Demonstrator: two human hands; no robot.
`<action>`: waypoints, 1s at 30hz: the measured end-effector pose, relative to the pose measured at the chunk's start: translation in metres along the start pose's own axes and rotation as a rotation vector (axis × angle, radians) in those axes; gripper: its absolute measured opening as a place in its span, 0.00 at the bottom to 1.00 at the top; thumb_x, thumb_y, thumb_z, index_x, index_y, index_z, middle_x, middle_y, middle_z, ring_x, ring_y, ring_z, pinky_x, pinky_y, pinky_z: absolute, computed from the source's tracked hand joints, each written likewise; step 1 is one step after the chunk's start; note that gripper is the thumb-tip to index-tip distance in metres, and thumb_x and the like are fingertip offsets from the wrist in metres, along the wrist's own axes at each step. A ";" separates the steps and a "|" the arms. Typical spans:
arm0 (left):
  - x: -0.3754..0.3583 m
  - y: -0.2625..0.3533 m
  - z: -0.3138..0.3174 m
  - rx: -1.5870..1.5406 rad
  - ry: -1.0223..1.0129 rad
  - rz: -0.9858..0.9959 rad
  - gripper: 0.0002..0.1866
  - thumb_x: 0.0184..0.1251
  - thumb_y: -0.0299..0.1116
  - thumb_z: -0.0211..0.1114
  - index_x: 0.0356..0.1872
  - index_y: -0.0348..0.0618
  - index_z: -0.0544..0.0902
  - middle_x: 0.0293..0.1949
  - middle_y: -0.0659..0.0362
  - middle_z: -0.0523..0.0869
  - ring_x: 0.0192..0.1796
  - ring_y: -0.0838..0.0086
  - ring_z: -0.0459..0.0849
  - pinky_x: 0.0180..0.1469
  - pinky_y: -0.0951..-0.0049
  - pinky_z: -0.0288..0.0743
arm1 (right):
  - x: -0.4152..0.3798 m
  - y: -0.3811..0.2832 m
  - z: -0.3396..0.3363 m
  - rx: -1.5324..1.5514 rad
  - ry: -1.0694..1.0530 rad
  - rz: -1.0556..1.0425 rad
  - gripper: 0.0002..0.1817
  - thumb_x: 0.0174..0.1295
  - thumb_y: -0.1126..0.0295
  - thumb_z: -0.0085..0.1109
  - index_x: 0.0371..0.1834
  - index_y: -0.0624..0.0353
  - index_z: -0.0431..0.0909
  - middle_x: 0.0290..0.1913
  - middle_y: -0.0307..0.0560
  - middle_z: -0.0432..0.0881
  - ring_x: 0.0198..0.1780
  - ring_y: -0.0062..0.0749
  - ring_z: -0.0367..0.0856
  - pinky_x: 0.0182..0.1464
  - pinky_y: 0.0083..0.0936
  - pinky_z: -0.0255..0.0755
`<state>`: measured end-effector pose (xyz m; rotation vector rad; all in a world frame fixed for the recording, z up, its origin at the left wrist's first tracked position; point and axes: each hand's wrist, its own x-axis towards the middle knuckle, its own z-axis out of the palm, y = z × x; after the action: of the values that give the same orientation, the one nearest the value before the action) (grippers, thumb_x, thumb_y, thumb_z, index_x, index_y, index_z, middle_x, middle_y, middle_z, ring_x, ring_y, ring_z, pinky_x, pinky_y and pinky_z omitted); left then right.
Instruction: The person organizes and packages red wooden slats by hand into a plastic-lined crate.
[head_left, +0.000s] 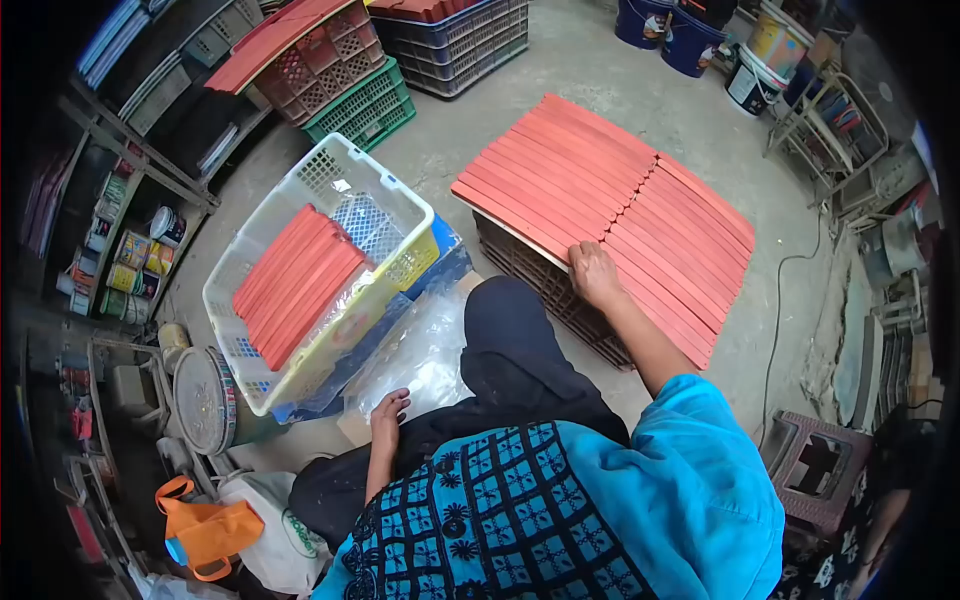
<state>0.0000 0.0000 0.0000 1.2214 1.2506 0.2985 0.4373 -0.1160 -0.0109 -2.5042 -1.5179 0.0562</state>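
Several red-painted flat slats (600, 190) lie side by side in two rows on top of a dark crate (540, 280). My right hand (594, 274) rests on the near edge of those slats, fingers bent over one of them. My left hand (388, 410) hangs low by my knee, fingers loosely curled, holding nothing, just above a clear plastic sheet (415, 355). A white and yellow plastic basket (320, 265) to the left holds more red slats (295, 285) stacked lengthwise.
Red, green and grey crates (350, 80) stand at the back. Paint buckets (700, 40) sit at the top right. Shelves with tins (130, 260) line the left wall. A round tin (205, 400), an orange bag (205, 535) and a plastic stool (820, 470) lie close by.
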 end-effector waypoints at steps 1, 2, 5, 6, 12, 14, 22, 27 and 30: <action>0.001 0.000 0.004 -0.005 -0.001 0.005 0.17 0.64 0.33 0.51 0.49 0.40 0.81 0.46 0.59 0.82 0.49 0.75 0.79 0.50 0.75 0.69 | 0.000 0.000 -0.002 0.024 0.050 0.017 0.19 0.45 0.69 0.66 0.38 0.61 0.70 0.40 0.54 0.75 0.48 0.46 0.74 0.49 0.42 0.68; 0.003 -0.001 0.009 -0.009 -0.003 0.010 0.17 0.63 0.33 0.51 0.49 0.40 0.81 0.46 0.60 0.82 0.49 0.75 0.79 0.49 0.75 0.69 | 0.001 0.000 -0.003 0.049 0.098 0.034 0.17 0.45 0.70 0.65 0.37 0.61 0.70 0.39 0.54 0.75 0.47 0.47 0.74 0.49 0.42 0.68; -0.009 -0.004 -0.006 -0.004 -0.005 0.005 0.17 0.63 0.33 0.51 0.48 0.40 0.81 0.46 0.60 0.82 0.48 0.76 0.79 0.49 0.75 0.69 | -0.008 -0.024 -0.007 0.010 0.127 0.034 0.16 0.46 0.71 0.63 0.37 0.61 0.70 0.37 0.55 0.75 0.44 0.47 0.75 0.47 0.40 0.68; -0.006 -0.006 -0.006 -0.008 -0.006 0.009 0.17 0.63 0.33 0.51 0.48 0.40 0.81 0.46 0.60 0.82 0.48 0.76 0.79 0.49 0.75 0.69 | -0.007 -0.025 -0.008 -0.019 0.132 0.039 0.15 0.48 0.71 0.63 0.37 0.61 0.69 0.37 0.55 0.75 0.44 0.47 0.75 0.47 0.40 0.68; -0.004 -0.016 -0.010 -0.021 0.013 0.004 0.16 0.63 0.34 0.52 0.47 0.41 0.82 0.46 0.61 0.83 0.48 0.77 0.79 0.49 0.75 0.69 | -0.005 -0.028 0.004 -0.033 0.130 0.053 0.11 0.56 0.70 0.57 0.39 0.63 0.70 0.35 0.56 0.75 0.43 0.49 0.75 0.46 0.40 0.68; -0.002 -0.021 -0.012 -0.015 0.023 -0.001 0.16 0.63 0.34 0.52 0.47 0.41 0.82 0.45 0.61 0.83 0.48 0.77 0.79 0.49 0.75 0.69 | -0.008 -0.035 -0.005 0.045 0.157 0.043 0.10 0.58 0.72 0.54 0.41 0.65 0.71 0.37 0.58 0.77 0.43 0.50 0.76 0.45 0.40 0.69; 0.001 -0.026 -0.012 0.018 0.002 -0.013 0.17 0.66 0.37 0.50 0.49 0.44 0.81 0.47 0.62 0.83 0.50 0.76 0.79 0.51 0.72 0.67 | -0.007 -0.012 -0.012 1.052 -0.113 0.454 0.14 0.68 0.69 0.48 0.51 0.67 0.73 0.31 0.42 0.79 0.28 0.19 0.74 0.31 0.18 0.71; 0.001 -0.025 -0.011 0.002 0.020 -0.015 0.17 0.62 0.36 0.53 0.48 0.43 0.82 0.45 0.60 0.83 0.47 0.76 0.80 0.48 0.74 0.70 | -0.020 -0.021 -0.025 1.385 -0.121 0.482 0.14 0.70 0.69 0.45 0.52 0.67 0.73 0.33 0.40 0.79 0.26 0.18 0.72 0.31 0.18 0.70; -0.005 0.009 -0.002 0.115 -0.035 0.124 0.19 0.61 0.35 0.54 0.51 0.40 0.81 0.47 0.58 0.83 0.50 0.73 0.80 0.51 0.73 0.69 | -0.039 -0.059 -0.069 1.539 -0.196 0.395 0.15 0.71 0.69 0.43 0.54 0.67 0.71 0.35 0.41 0.79 0.28 0.19 0.72 0.33 0.19 0.72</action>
<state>0.0006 0.0008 0.0107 1.4003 1.1769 0.2982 0.3778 -0.1348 0.0654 -1.4030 -0.4716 1.0664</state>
